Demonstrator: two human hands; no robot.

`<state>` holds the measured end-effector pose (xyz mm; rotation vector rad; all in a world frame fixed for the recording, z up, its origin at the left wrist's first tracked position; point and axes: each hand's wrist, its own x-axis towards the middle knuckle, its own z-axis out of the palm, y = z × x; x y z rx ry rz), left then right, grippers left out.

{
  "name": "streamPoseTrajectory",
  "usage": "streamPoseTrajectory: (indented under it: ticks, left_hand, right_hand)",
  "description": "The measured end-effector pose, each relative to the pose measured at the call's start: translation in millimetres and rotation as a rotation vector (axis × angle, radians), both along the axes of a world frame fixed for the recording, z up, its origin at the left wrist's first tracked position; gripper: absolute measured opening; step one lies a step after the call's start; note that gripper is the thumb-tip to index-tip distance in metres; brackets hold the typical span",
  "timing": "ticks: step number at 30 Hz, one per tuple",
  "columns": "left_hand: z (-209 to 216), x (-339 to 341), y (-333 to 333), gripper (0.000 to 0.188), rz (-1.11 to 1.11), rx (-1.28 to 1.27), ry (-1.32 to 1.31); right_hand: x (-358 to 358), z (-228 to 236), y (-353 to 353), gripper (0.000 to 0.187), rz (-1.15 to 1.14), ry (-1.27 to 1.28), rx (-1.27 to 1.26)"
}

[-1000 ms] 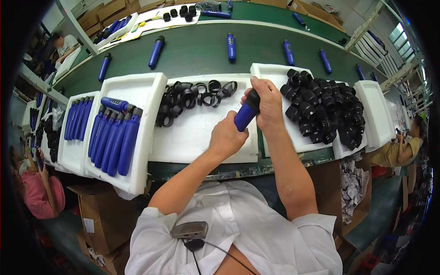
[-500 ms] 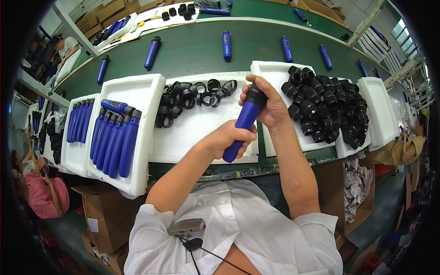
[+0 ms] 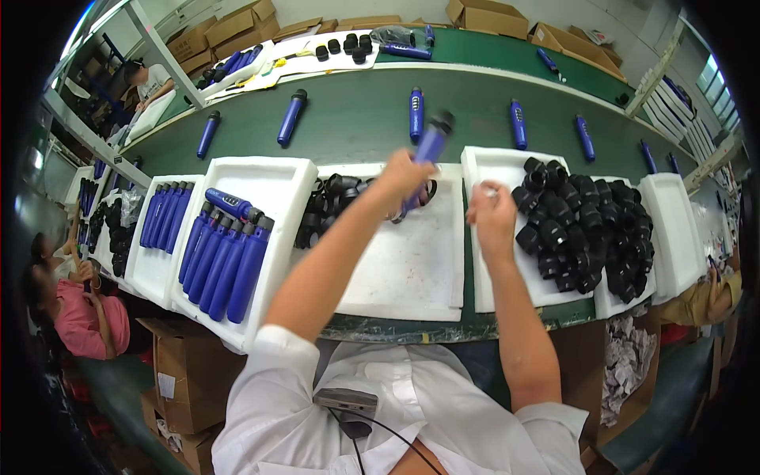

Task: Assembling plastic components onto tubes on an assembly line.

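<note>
- Tube (image 3: 431, 145), blue with a black cap (image 3: 442, 120), is up over the far edge of the middle tray (image 3: 396, 285). It leans, and its cap end points away from the person.
- Left hand (image 3: 405, 172) has its fingers wrapped around the lower part of the tube.
- Right hand (image 3: 492, 212) is just past the right side of the middle tray, with bent fingers. It does not touch the tube. I cannot tell if it pinches something small.
- Black rings (image 3: 317, 218) lie at the left and far side of the middle tray, partly behind the left arm.
- Black parts in a big heap (image 3: 566, 229) sit to the right of the middle tray.
- More blue tubes (image 3: 229, 257) lie in a white tray to the left of the middle tray.
- Other tubes in a row (image 3: 417, 115) lie past the middle tray, on the green worktop (image 3: 348, 103).
- Only one hand has the tube, so a loose grip could drop it onto the rings.
- A swing too far could bump the nearest tube in the row and make it roll.
- A low left arm could drag rings about.
</note>
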<state>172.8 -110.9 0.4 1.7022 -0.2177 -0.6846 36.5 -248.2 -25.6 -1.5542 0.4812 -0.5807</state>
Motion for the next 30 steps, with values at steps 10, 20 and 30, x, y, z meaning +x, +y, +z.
streamPoseTrajectory:
  ticks: [10, 20, 30]
  left_hand:
    - [-66, 228, -51, 0.042, 0.428, 0.766, -0.662]
    - [-104, 206, -112, 0.056, 0.285, 0.809, -0.707]
    - [73, 100, 13, 0.027, 0.167, -0.543, -0.241]
  right_hand:
    - [-69, -33, 37, 0.024, 0.142, 0.04, -0.446]
    - [-60, -45, 42, 0.017, 0.174, 0.061, -0.807]
    - [21, -38, 85, 0.009, 0.466, 0.331, -0.929]
